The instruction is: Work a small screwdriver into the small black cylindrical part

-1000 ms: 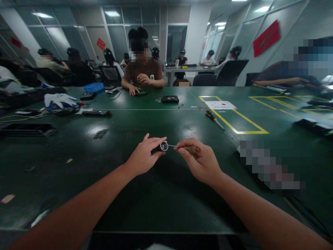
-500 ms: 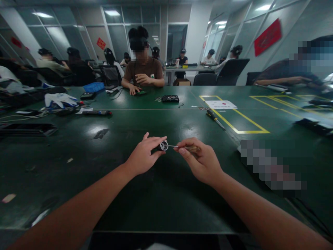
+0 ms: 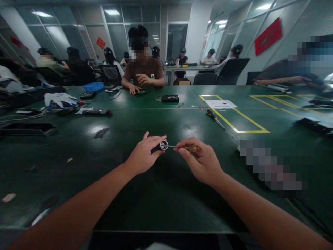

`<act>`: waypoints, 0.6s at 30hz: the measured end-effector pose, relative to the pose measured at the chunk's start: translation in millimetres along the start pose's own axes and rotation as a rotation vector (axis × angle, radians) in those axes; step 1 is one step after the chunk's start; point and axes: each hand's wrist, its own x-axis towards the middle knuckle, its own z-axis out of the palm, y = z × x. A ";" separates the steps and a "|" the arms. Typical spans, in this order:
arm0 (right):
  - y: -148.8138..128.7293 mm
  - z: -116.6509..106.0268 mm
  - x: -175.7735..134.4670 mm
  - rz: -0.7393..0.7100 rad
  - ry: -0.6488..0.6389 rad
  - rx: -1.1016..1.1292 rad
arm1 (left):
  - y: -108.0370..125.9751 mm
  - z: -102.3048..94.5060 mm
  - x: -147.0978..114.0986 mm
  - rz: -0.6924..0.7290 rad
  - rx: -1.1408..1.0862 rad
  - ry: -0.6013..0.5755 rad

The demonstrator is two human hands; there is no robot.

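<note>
My left hand (image 3: 142, 155) is closed around a small dark cylindrical part (image 3: 163, 144) with a pale ring at its open end, which faces right. Between thumb and fingers of my right hand (image 3: 201, 159) is a screwdriver (image 3: 191, 148) with a translucent amber handle. Its thin shaft points left, and the tip reaches into the opening of the cylinder. What the tip touches inside is too small to make out. Both hands are held over the green table (image 3: 166, 201), near its middle.
A black-and-yellow screwdriver (image 3: 216, 119) lies beyond my right hand, near yellow tape and a white sheet (image 3: 221, 104). White gloves (image 3: 60, 100), a blue bin (image 3: 93, 87) and a dark tool (image 3: 97, 113) lie at left. Across the table sits a person (image 3: 143, 71); a blurred-out object lies at right.
</note>
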 end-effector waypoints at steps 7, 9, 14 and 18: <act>3.0 -2.7 -2.6 0.007 0.043 -0.001 | -0.7 0.4 0.3 -0.008 0.012 0.011; 4.0 -1.7 -2.0 0.009 0.014 0.019 | 0.5 0.3 0.1 -0.004 0.015 0.007; 4.4 0.3 -0.3 0.014 -0.009 0.021 | 2.2 0.0 0.1 -0.002 0.019 -0.004; 4.4 -0.3 -1.2 0.021 -0.005 0.008 | 1.0 0.1 1.0 -0.009 0.009 -0.003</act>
